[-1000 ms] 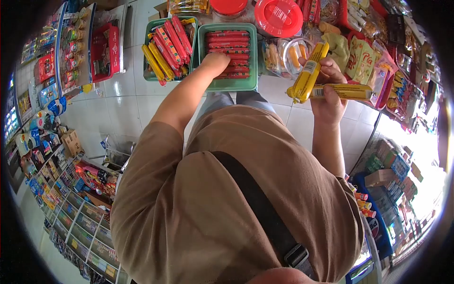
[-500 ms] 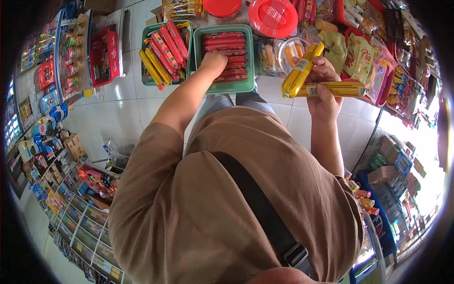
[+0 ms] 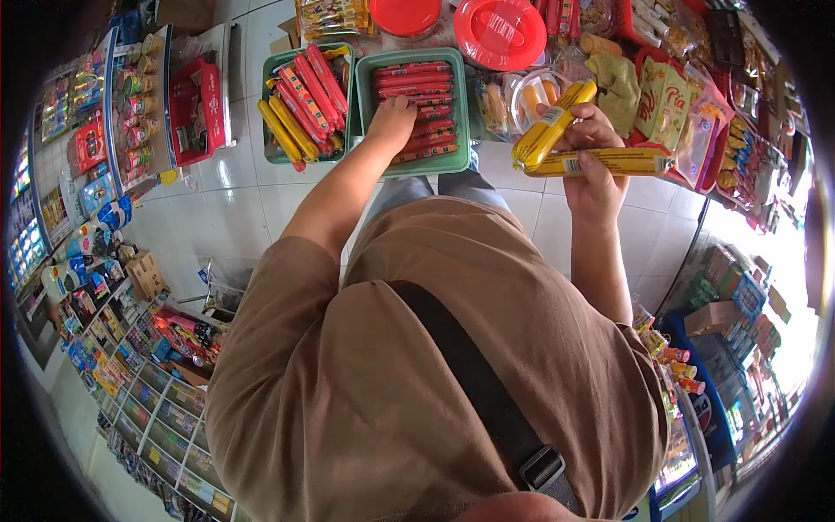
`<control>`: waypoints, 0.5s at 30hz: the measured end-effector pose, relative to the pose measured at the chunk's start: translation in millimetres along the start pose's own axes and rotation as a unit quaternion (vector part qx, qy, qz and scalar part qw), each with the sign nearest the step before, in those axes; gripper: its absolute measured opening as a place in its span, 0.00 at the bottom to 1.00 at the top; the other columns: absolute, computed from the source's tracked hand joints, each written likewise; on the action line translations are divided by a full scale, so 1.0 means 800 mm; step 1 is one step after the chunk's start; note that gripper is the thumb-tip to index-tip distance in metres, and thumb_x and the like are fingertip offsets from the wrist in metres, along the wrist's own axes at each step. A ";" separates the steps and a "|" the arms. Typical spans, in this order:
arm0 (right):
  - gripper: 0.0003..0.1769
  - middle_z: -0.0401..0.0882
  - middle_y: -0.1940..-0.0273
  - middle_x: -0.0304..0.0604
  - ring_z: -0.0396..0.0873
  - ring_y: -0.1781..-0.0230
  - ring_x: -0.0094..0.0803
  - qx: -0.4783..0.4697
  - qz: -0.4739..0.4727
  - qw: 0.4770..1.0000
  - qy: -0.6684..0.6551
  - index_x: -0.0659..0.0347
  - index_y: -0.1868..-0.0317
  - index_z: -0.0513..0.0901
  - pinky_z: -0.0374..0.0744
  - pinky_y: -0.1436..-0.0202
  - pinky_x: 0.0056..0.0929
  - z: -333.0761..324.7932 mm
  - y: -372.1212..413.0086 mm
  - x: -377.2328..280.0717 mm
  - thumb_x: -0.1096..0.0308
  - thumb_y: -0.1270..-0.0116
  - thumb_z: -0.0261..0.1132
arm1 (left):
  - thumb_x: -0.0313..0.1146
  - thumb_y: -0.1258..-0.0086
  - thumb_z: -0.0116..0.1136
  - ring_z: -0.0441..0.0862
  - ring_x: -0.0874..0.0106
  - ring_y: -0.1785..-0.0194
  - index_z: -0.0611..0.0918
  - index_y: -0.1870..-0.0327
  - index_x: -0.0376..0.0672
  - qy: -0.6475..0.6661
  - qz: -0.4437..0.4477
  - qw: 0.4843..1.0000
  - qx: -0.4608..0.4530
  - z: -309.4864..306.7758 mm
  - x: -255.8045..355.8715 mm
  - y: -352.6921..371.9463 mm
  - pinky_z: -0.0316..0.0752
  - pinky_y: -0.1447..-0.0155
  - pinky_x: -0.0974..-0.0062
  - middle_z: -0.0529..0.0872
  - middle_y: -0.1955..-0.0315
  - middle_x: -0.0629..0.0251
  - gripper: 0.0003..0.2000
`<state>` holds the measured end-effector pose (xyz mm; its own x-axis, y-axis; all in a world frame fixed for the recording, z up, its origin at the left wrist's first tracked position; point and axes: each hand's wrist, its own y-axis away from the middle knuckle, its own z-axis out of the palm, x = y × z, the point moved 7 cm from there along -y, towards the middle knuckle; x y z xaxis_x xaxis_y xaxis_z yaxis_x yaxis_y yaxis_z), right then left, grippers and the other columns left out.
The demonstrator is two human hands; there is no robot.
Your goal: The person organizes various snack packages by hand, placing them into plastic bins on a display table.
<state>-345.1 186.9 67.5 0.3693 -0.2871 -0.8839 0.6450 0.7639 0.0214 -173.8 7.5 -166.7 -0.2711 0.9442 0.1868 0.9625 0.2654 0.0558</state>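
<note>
My left hand (image 3: pixel 393 120) reaches into a green plastic basket (image 3: pixel 464 104), over the left ends of a row of red-wrapped sausages (image 3: pixel 416 78). Its fingers are curled, and their tips are hidden. In my right hand (image 3: pixel 600 170) are two yellow-wrapped sausages: one yellow sausage (image 3: pixel 552 129) slants upward, and the other yellow sausage (image 3: pixel 631 163) lies nearly level across the palm, crossing it near the left end. Left of the basket stands a second green basket (image 3: pixel 271 78) with red sausages (image 3: pixel 315 87) heaped in it and several yellow sausages (image 3: pixel 287 126) along its left side.
Two red lids (image 3: pixel 500 33) top containers behind the baskets. Packaged snacks (image 3: pixel 665 103) crowd the right side. A shelf rack with a red basket (image 3: pixel 196 113) stands at left, and a goods rack (image 3: pixel 165 418) at lower left. White floor tiles (image 3: pixel 230 209) show below.
My left hand has drawn back slightly to the left within the basket, with its fingers more curled. My right hand still grips both yellow sausages, almost unmoved.
</note>
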 end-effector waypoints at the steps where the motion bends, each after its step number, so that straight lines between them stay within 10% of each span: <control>1: 0.18 0.67 0.46 0.45 0.75 0.52 0.35 0.002 0.006 1.000 0.000 0.71 0.52 0.74 0.72 0.39 0.52 -0.001 0.000 0.001 0.71 0.42 0.59 | 0.28 0.38 0.48 0.81 0.56 0.59 0.78 0.53 0.41 0.005 -0.003 1.000 -0.001 -0.003 -0.002 0.000 0.77 0.57 0.59 0.81 0.63 0.54 0.13; 15: 0.17 0.67 0.43 0.49 0.74 0.46 0.41 -0.020 0.007 0.999 -0.049 0.73 0.52 0.74 0.74 0.40 0.41 0.009 -0.010 0.011 0.76 0.43 0.57 | 0.32 0.37 0.48 0.76 0.58 0.49 0.78 0.49 0.46 0.039 0.017 0.999 -0.014 -0.009 0.003 0.011 0.72 0.46 0.61 0.78 0.56 0.56 0.15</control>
<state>-342.1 174.1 63.3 0.4424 -0.3299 -0.8339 0.6127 0.7902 0.0124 -166.1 11.0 -158.6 -0.2387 0.9342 0.2650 0.9711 0.2268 0.0750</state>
